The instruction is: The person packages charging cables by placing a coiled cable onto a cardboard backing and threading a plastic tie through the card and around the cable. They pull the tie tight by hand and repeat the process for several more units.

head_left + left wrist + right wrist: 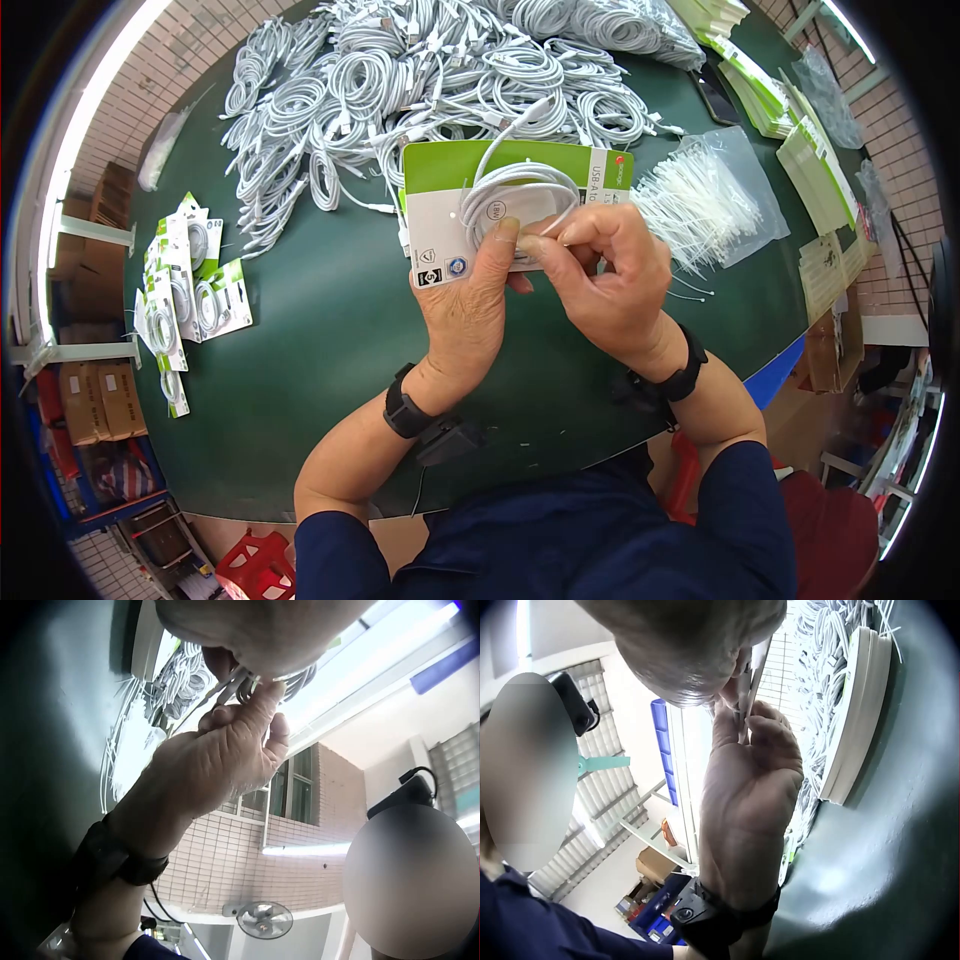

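Note:
My left hand (465,315) grips a green-and-white packaging card (428,232) by its lower edge, thumb on the front. A coiled white USB cable (545,180) lies against the card, one connector (535,112) sticking up past the top edge. My right hand (620,280) pinches a thin white strand at the lower part of the coil, thumb and forefinger beside the left thumb. What the strand is I cannot tell. In the left wrist view the fingers of both hands meet at the coil (300,679). Seen from the right wrist, the card stands edge-on between the hands.
Behind the card spreads a big pile of coiled white cables (350,90). At right lies a clear bag of white cable ties (700,200), with stacks of cards (815,170) beyond it. Several carded cables (180,290) lie at left on the green table (320,400).

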`<action>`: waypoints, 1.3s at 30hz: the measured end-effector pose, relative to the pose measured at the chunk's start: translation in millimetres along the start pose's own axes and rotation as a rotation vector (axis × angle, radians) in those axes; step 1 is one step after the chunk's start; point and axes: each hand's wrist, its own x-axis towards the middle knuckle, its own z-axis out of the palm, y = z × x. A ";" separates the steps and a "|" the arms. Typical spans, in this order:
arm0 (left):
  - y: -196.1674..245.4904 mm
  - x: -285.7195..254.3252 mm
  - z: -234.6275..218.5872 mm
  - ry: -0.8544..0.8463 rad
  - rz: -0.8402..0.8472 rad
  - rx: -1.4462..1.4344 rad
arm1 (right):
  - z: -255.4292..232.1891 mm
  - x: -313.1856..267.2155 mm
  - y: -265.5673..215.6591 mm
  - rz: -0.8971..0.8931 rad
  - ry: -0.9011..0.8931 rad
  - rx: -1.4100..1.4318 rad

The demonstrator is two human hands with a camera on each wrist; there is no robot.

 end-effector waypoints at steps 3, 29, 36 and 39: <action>-7.5 1.2 -3.7 -0.009 -0.035 0.039 | -4.2 1.3 3.4 -0.023 -0.092 -0.126; 0.9 2.0 -0.7 0.039 -0.034 -0.078 | -25.0 9.2 3.1 -0.671 -0.266 -0.317; 1.6 1.4 -1.7 0.033 -0.060 -0.068 | -26.2 5.9 3.7 -0.628 -0.321 -0.204; 0.7 1.9 -0.9 0.045 -0.046 -0.068 | -27.6 7.1 1.2 -0.634 -0.345 -0.206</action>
